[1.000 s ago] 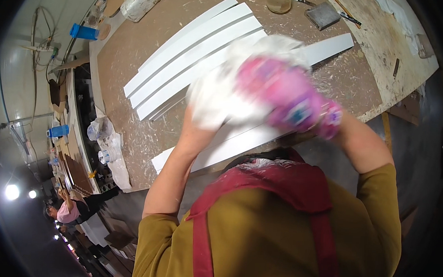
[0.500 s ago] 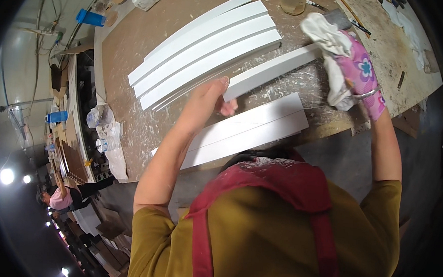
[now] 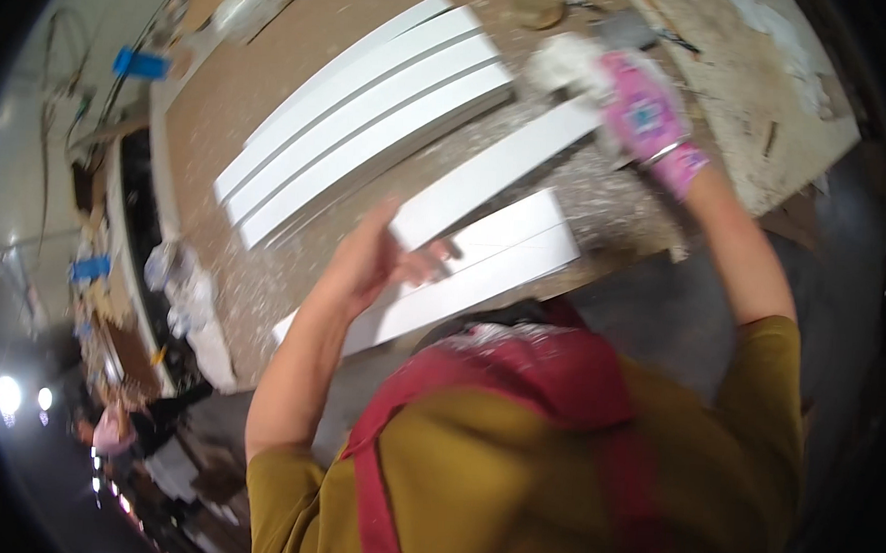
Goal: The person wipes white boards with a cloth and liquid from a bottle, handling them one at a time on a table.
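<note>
A long white board (image 3: 499, 169) slants across the middle of the worktable, its broad face up. My bare left hand (image 3: 374, 258) is closed around its near left end, thumb on the upper side and fingers below. At the far right end is my right hand (image 3: 644, 112), in a pink flowered glove and blurred by motion. It is closed on a bunched white rag (image 3: 564, 63) beside the board's end. Two more white boards (image 3: 505, 245) lie side by side nearest me, partly behind my left hand.
Several white boards (image 3: 372, 103) lie in a fanned stack beyond the held one. A jar (image 3: 537, 3) and a grey block (image 3: 624, 31) are at the back right. Crumpled plastic (image 3: 191, 303) lies along the left table edge. Another person (image 3: 114, 430) stands far off at left.
The held board has turned, showing more of its broad face. My right hand with the rag has come closer to its far end. The whole view has shifted slightly.
</note>
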A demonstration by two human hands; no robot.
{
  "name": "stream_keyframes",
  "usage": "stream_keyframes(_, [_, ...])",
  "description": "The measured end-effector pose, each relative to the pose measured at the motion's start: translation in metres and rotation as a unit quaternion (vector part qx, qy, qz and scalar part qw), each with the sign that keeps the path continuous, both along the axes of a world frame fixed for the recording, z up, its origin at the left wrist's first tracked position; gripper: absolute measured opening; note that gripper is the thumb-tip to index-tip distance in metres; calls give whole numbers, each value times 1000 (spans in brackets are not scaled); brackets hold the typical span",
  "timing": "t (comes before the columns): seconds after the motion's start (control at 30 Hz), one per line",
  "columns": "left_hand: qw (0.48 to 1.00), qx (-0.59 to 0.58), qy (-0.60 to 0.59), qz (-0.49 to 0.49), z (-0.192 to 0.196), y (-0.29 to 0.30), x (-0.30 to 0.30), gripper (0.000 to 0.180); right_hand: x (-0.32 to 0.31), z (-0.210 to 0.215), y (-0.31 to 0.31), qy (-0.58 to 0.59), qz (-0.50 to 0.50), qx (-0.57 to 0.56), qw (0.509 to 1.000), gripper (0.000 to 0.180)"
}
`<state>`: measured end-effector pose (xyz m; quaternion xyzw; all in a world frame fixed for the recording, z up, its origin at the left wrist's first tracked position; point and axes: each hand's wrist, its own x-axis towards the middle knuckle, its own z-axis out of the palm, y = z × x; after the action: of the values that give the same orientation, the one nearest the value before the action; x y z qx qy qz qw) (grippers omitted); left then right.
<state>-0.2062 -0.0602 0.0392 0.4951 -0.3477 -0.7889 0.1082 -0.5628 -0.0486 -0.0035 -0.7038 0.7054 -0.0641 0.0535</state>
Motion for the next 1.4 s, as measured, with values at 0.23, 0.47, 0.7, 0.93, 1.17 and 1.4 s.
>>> stream_keyframes(0.23, [994,-82,-57,-38,-1,9,-1,36,54,-2,14,-4,158,-96,983,49])
stream_keyframes(0.47, [987,-138,-86,-10,7,-9,-1,28,-172,-67,14,-305,-240,-39,921,40])
stream_keyframes(0.7, [968,-236,-89,3,27,-11,43,38,-157,-39,51,-532,113,-13,839,34])
stream_keyframes(0.93, [960,-192,-188,78,43,58,180,37,-26,67,91,-727,13,253,638,41])
stream_keyframes(1.17, [917,-186,-340,94,33,106,215,36,36,50,126,-633,19,362,684,49])
stream_keyframes(1.4, [787,-295,-540,-46,22,114,215,38,58,87,121,-531,-59,297,792,38])
